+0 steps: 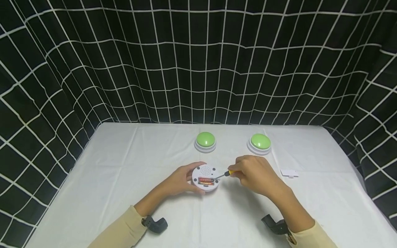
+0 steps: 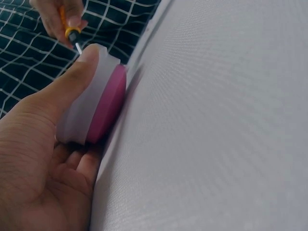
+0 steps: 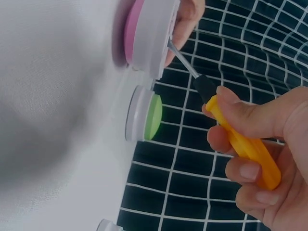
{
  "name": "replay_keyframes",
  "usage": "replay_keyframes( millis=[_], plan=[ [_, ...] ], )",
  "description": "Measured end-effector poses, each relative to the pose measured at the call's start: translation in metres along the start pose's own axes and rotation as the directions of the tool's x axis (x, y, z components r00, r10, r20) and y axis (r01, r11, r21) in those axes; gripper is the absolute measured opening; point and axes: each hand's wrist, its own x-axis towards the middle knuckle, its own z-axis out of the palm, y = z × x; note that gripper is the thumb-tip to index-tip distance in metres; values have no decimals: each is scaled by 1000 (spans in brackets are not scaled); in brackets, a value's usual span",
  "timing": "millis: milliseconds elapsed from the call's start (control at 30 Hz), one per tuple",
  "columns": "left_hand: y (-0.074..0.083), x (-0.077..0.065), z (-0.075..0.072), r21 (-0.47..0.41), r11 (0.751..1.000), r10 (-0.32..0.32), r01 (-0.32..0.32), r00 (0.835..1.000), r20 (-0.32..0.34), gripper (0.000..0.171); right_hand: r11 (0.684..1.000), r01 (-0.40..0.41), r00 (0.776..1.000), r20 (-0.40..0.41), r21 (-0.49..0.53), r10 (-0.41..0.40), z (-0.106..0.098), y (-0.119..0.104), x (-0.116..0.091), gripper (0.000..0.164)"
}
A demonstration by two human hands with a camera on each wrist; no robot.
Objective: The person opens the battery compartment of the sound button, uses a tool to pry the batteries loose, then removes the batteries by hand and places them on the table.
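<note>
Screwdriver at the battery bay of an upturned push-button

The right hand's (image 1: 252, 174) fingers curl round the yellow handle of a screwdriver (image 3: 248, 147), thumb near the black collar; the left hand (image 1: 181, 179) pinches the white rim of a push-button (image 3: 150, 41) between thumb and fingers; this button lies pink dome down near the middle of the counter (image 1: 149, 151), though whether the dome touches the cloth cannot be told; the metal tip meets the right end of the bay, where two batteries (image 1: 205, 179) sit side by side; the casing is probably light, stiff plastic, smooth enough to slip, and likely to rock on its dome, so the rim offers the surest hold; a small white cover (image 1: 289, 173) lies to the right; two green-domed buttons (image 1: 205, 139) stand beyond, dome up; a gridded black curtain (image 1: 198, 62) closes the background.
</note>
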Motion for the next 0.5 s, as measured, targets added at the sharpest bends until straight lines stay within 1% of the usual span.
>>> replay_keyframes(
  millis=[200,500],
  plan=[
    [-1,1,0,8,1000,9,-9,1000,4,100,1000,-10,1000,13,1,10,-1,0,0,15],
    [0,0,-1,2,1000,3,-3,1000,4,100,1000,-17,1000,14,-12,18,-3,-1,-1,11]
  ],
)
